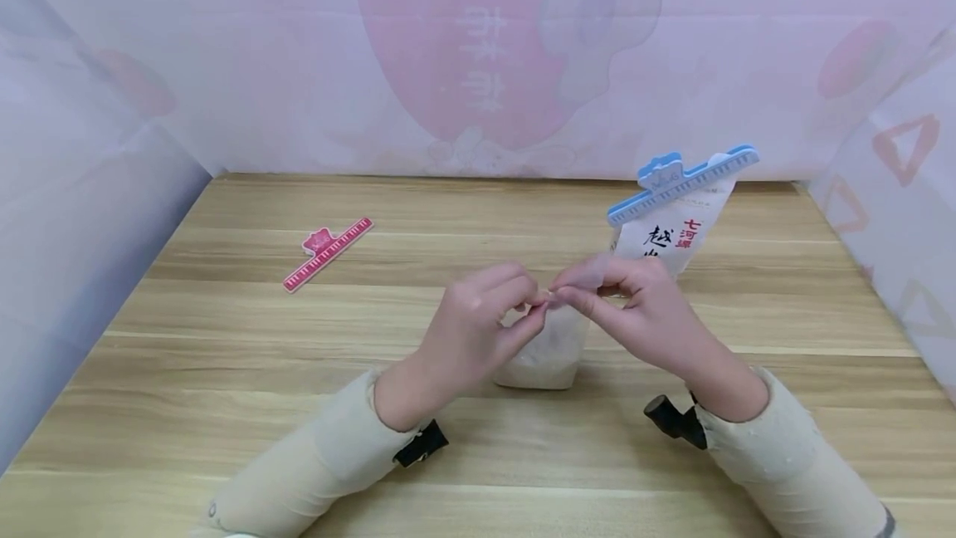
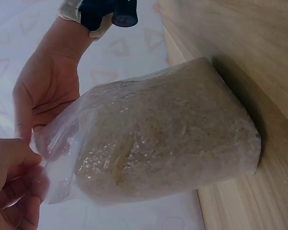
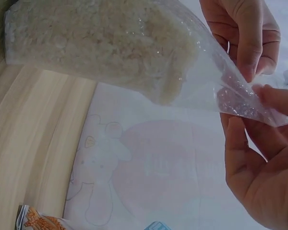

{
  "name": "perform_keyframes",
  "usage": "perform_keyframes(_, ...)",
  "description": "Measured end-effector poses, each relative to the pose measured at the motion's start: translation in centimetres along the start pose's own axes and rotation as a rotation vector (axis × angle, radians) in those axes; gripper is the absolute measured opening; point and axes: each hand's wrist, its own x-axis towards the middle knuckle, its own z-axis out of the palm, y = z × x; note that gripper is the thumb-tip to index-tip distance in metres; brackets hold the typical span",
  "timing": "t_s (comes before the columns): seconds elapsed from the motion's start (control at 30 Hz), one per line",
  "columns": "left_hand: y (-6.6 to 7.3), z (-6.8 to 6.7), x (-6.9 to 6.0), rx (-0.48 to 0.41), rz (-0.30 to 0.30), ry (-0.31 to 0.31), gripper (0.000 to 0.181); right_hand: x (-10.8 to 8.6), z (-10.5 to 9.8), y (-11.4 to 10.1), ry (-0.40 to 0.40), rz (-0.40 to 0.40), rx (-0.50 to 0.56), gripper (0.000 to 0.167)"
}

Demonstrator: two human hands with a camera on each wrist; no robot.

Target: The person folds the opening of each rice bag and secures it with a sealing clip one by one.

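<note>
A clear plastic bag of rice [image 1: 548, 355] stands upright on the wooden table, its lower part full of pale grains. Thumb and fingers of my left hand [image 1: 485, 314] pinch the bag's top edge on one side. My right hand [image 1: 646, 314] pinches the same edge on the other side, close to the left fingertips. In the left wrist view, the rice bag [image 2: 168, 129] has loose, see-through film above the grains. The right wrist view shows the film of the bag [image 3: 235, 96] running between the fingers of both hands.
A pink ruler-shaped bag clip [image 1: 329, 256] lies on the table [image 1: 224, 355] at the left. Behind my right hand stands a white printed packet [image 1: 675, 227] with a blue bag clip [image 1: 683, 183] across its top. Printed cloth walls [image 1: 261, 65] enclose the table's back and sides.
</note>
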Motion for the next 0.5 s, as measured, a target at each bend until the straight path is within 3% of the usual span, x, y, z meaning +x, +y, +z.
perform_keyframes(0.17, 0.1, 0.3, -0.1, 0.073, 0.029, 0.032, 0.015, 0.0, 0.6, -0.7, 0.043, 0.101, 0.019, 0.013)
perform_keyframes(0.5, -0.1, 0.2, -0.3, 0.073, 0.021, 0.032, 0.014, 0.1, 1.3, -1.2, 0.110, 0.196, -0.027, 0.015)
